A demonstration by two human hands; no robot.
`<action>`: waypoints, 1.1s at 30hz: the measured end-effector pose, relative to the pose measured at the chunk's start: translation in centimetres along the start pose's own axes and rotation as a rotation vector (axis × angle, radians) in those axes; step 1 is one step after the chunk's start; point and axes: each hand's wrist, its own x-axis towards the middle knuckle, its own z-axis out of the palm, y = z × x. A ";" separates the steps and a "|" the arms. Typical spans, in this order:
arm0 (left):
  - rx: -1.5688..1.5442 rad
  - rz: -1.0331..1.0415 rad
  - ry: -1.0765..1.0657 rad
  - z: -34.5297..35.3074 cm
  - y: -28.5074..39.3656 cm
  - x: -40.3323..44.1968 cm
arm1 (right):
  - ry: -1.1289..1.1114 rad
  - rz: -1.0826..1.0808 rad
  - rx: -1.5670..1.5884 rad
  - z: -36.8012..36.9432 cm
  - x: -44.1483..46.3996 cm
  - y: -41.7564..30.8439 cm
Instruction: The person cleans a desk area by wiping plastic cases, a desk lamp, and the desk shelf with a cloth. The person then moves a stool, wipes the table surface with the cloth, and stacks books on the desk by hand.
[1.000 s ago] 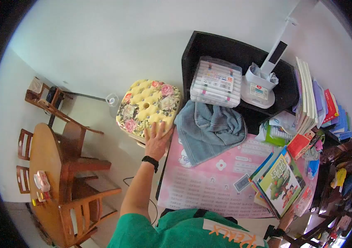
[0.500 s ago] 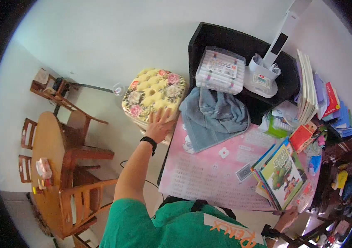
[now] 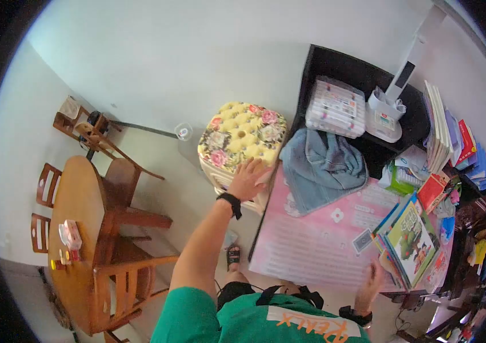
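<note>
A stack of stools [image 3: 242, 137] with a yellow floral padded top stands left of the desk. My left hand [image 3: 248, 180] rests at its near edge, fingers spread, holding nothing. Over the near edge of the pink desk mat [image 3: 311, 246] is my right hand [image 3: 370, 284], blurred by motion, left of a pile of picture books [image 3: 408, 243]; its fingers are smeared. A crumpled blue-grey denim cloth [image 3: 326, 168] lies on the mat close to the stools.
A black shelf [image 3: 323, 63] holds a marker case [image 3: 336, 107] and a white lamp [image 3: 384, 123]. Upright books [image 3: 437, 126] stand at the right. At the left are a wooden table [image 3: 77, 200] and chairs [image 3: 123, 286]. A sandalled foot [image 3: 233, 257] shows below.
The view has shifted, so the stools and desk appear further right. My right hand has left the corner of the picture books and moved left. My left hand stays at the stools' edge.
</note>
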 end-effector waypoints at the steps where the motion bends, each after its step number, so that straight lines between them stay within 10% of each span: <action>1: -0.046 0.023 0.059 -1.1 -0.3 -0.8 | -0.095 0.032 0.014 1.8 -0.5 -1.7; 6: -0.462 -0.242 0.278 -3.7 -11.0 -8.5 | -0.297 0.020 0.080 12.1 -3.9 -10.3; 13: -0.719 -0.594 0.027 -7.6 -23.7 -18.9 | -0.417 0.023 0.206 23.9 -6.0 -18.4; 33: -0.960 -0.777 -0.084 -9.6 -25.9 -14.4 | -0.280 0.130 0.150 34.0 5.4 -18.6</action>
